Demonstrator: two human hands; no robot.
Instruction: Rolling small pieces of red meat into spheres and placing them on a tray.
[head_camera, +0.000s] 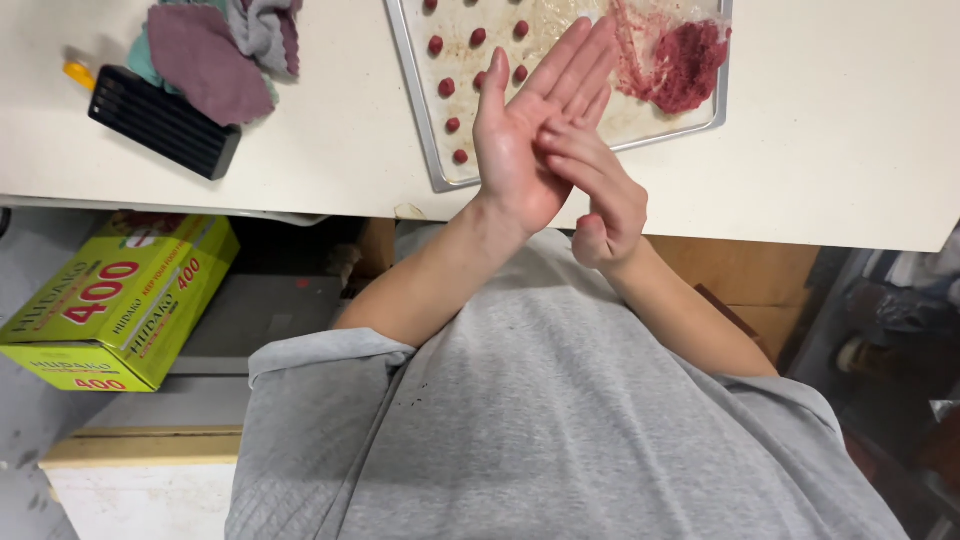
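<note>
Two palms pressed together, left hand (525, 140) flat, right hand (600, 200) over tray (420, 110)

Small red meatballs (447, 88) lie apart in loose rows on my metal tray (412, 88); a raw mince heap (690, 62) fills its corner.

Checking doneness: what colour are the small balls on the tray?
Reddish-pink, raw-looking small balls on the metal tray; head view.

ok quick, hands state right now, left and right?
Left hand: open, palm up, fingers straight, over the metal tray.
Right hand: fingers pressed across the left palm; anything between them is hidden.
</note>
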